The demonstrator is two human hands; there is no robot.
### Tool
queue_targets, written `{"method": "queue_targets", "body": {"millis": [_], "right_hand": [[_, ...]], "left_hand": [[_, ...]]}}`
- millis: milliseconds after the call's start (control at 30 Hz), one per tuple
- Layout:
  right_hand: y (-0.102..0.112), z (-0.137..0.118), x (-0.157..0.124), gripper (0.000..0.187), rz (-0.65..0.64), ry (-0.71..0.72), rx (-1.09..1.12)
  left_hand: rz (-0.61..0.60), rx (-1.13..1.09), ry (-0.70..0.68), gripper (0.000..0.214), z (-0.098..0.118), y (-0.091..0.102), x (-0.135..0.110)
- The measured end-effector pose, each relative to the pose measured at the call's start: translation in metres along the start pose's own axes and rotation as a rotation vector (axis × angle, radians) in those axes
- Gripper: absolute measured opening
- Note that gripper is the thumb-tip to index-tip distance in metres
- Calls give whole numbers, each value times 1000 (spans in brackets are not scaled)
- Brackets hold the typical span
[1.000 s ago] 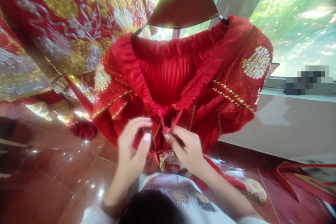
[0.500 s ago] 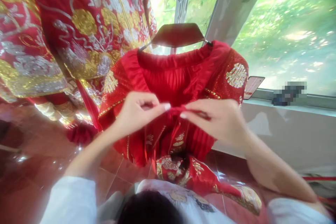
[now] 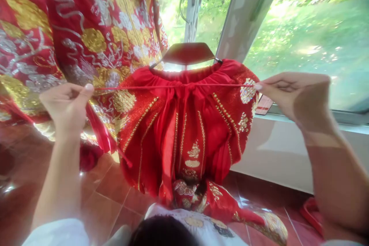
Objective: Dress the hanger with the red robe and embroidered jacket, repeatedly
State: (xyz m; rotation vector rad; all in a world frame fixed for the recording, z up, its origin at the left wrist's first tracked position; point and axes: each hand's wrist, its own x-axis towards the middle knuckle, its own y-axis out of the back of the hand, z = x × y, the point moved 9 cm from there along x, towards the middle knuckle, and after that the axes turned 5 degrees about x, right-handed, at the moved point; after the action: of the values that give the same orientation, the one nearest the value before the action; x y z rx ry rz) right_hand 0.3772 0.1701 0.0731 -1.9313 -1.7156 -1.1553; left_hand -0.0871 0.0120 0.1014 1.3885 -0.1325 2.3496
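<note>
A red garment (image 3: 190, 134) with gold beading and sequined emblems hangs from a hanger (image 3: 187, 54) in front of me. A thin red drawstring (image 3: 219, 85) runs taut across its gathered neckline, knotted near the middle. My left hand (image 3: 67, 102) pinches one end of the cord out to the left, in front of the embroidered robe. Out to the right, beside the window, my right hand (image 3: 291, 92) pinches the other end. Both hands are closed, at about the height of the neckline.
A red robe (image 3: 95, 38) with gold and silver embroidery hangs at the left. Windows (image 3: 311, 38) and a sill stand behind and to the right. Below lies a tiled floor (image 3: 109, 196). A red item (image 3: 313, 213) is on the floor at right.
My hands have moved apart from the middle of the neckline, left and right, stretching the drawstring. The neckline has drawn together into gathers.
</note>
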Motion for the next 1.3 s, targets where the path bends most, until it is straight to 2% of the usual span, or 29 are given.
{"method": "queue_targets", "body": {"millis": [67, 167, 233, 300, 367, 433, 533, 633, 700, 733, 833, 900, 967, 1067, 1133, 1200, 1300], "right_hand": [[-14, 5, 5, 9, 20, 61, -88], [-38, -13, -4, 18, 59, 242, -461], [-53, -30, -17, 22, 97, 334, -699], [-69, -46, -28, 22, 128, 408, -829], [-92, -60, -37, 30, 102, 516, -832], [-121, -66, -45, 34, 7, 655, -783], [-156, -57, -49, 32, -147, 748, -729], [-163, -47, -43, 29, -179, 716, -688], [-158, -49, -40, 26, -193, 706, -622], [-153, -53, -39, 25, -210, 695, -559], [-140, -66, -32, 20, -272, 558, -303], [-135, -74, -27, 15, -289, 412, -180], [-133, -80, -23, 11, -276, 298, -100], [-120, -86, -14, 4, -184, 235, -54], [-96, -82, -2, 2, -72, 210, -96], [-69, -68, 12, 6, 12, 144, -144], [-45, -50, 30, 11, 3, 69, -219]], "left_hand": [[68, 135, -77, 23, -2, -7, -6], [98, 342, -166, 18, 13, -29, -27], [184, 468, -261, 11, 38, -40, -47], [277, 508, -435, 21, 71, -52, -69], [203, 480, -675, 19, 100, -79, -90], [30, 473, -905, 16, 115, -113, -106], [-145, 520, -1053, 20, 107, -146, -113], [-220, 472, -1101, 12, 91, -153, -108], [-288, 379, -1067, 17, 85, -151, -103], [-331, 314, -1005, 19, 85, -150, -98], [-467, 88, -700, 19, 89, -149, -81], [-500, -66, -500, 15, 99, -148, -73], [-487, -217, -333, 5, 109, -145, -65], [-475, -335, -163, 12, 112, -138, -53], [-421, -310, -126, 15, 103, -129, -41], [-309, -267, -117, 23, 88, -114, -24], [-228, -238, -101, 30, 65, -102, -3]]}}
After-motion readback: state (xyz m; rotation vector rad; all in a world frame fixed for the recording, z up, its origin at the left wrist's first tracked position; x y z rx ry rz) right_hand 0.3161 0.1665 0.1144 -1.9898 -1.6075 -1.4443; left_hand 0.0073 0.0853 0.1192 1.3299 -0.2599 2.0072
